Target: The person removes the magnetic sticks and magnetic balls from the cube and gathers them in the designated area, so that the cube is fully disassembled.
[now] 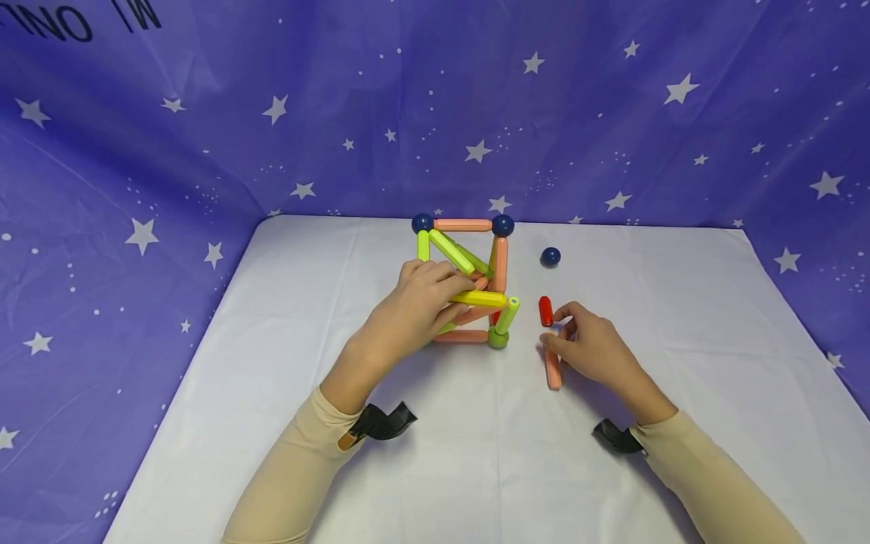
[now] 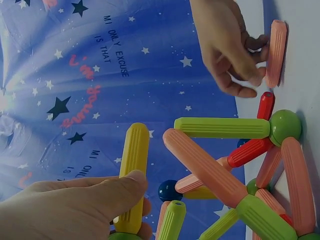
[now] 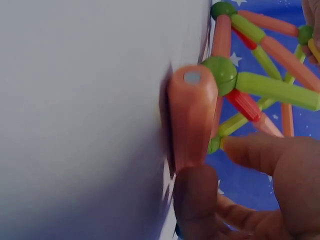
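Note:
My left hand pinches a yellow magnetic rod between thumb and fingers, at the near left of a frame of rods and balls. In the left wrist view that yellow rod meets a green ball at its lower end. My right hand is low over the tabletop beside an orange rod, its thumb and fingers bent but apart. One fingertip overlaps the rod's far end in the right wrist view; firm contact cannot be told. Just beyond lies a short red rod.
A loose dark blue ball lies behind the red rod. The frame has blue balls on top, a green ball at its near right corner, and a light green rod slanting up from it. A purple starry cloth backs the white table.

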`<state>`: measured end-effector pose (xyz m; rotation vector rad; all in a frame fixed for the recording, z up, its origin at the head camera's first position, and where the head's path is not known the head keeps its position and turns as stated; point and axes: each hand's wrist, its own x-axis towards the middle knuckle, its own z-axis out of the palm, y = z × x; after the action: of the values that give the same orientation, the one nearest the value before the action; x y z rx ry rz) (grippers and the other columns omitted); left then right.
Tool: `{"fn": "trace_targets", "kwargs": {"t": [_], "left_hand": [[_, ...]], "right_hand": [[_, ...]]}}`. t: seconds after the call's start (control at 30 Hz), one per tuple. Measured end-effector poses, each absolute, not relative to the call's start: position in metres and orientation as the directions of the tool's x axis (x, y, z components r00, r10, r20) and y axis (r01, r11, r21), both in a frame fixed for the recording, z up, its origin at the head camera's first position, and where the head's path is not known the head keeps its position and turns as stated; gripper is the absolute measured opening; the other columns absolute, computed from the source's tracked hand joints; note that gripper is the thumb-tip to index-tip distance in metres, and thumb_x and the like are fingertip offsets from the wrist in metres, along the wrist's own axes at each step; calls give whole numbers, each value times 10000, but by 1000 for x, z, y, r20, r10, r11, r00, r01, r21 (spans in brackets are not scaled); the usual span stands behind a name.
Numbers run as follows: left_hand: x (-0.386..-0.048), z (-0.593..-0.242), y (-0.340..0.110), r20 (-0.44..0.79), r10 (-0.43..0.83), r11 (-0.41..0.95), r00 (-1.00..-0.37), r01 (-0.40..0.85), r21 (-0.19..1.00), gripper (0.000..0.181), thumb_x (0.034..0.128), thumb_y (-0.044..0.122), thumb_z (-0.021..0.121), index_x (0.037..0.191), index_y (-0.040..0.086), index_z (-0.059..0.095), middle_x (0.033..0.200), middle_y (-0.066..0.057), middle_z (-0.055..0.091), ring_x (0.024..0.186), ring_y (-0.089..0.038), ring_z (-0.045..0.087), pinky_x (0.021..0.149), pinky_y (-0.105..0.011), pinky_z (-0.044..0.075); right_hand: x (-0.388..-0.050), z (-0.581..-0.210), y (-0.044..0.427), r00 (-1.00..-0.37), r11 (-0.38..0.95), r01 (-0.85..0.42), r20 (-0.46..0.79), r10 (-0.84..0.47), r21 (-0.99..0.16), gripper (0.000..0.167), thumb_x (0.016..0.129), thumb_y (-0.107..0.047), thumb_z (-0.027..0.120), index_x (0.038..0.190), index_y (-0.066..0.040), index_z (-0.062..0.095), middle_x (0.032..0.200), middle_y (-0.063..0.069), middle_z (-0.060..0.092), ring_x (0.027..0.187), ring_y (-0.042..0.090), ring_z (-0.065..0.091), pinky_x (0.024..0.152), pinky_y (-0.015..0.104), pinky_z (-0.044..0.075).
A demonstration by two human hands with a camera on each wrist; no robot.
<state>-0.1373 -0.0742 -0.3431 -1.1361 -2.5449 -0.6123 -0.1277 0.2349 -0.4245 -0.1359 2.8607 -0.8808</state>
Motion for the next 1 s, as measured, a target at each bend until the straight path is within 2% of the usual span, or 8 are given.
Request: {"fn": "trace_targets", "kwargs": {"t": [0.13,0.27,0.63,0.73,0.87,0.93,1.0], "left_hand": [[-138,-345,-76,430,634,592,-643,761,264,294,894,163,728,1184,137,684,1072,26,629,1002,-167,559,906,-397,326],[-139,-346,-76,434,633,584,-641,764,275,283,887,163,737,1164,130,689,1067,25,631,1000,-163,561,895,-399,328],[-138,-343,-75,406,633,604,-659,748,274,362,896,186,727,1249,149,661,1095,31,627,978,-150,554,921,-390,319],[-137,-343,-74,389,633,610,-670,740,282,392,888,192,735,1269,152,649,1113,33,626,984,-143,556,918,-384,320],[-137,-343,-73,390,635,609,-667,743,280,404,884,191,741,1275,153,645,1121,33,626,989,-143,557,914,-379,324],[-138,-343,-74,403,634,604,-660,748,274,389,883,189,742,1259,149,653,1114,32,627,979,-145,556,921,-380,324],[-139,-344,-75,423,632,596,-650,756,271,360,882,180,743,1231,144,665,1098,32,629,973,-152,552,929,-385,325]], "right_hand": [[-143,-424,234,-994,829,-58,-48,-102,-556,297,935,-249,618,1161,-69,547,834,68,630,582,171,572,536,327,460],[-156,-424,233,-995,850,-60,-35,-92,-524,240,934,-212,621,1116,-64,571,852,77,643,624,178,576,553,323,456],[-179,-427,233,-996,845,-2,-76,-51,-535,252,928,-250,625,1085,-60,573,864,101,635,637,200,576,558,325,450],[-178,-420,232,-999,833,-16,-31,-40,-553,260,944,-282,603,1090,-68,585,899,96,632,687,210,573,583,330,448],[-168,-395,219,-984,748,-153,165,-60,-646,218,964,-305,583,1062,-116,628,910,35,630,733,195,548,608,312,434],[-160,-377,206,-947,678,-304,291,-137,-670,181,956,-268,609,1065,-127,644,915,-1,631,734,176,541,603,306,429],[-151,-361,190,-877,632,-473,396,-272,-614,217,917,-245,676,1104,-138,647,950,-31,632,748,155,527,604,302,427]]}}
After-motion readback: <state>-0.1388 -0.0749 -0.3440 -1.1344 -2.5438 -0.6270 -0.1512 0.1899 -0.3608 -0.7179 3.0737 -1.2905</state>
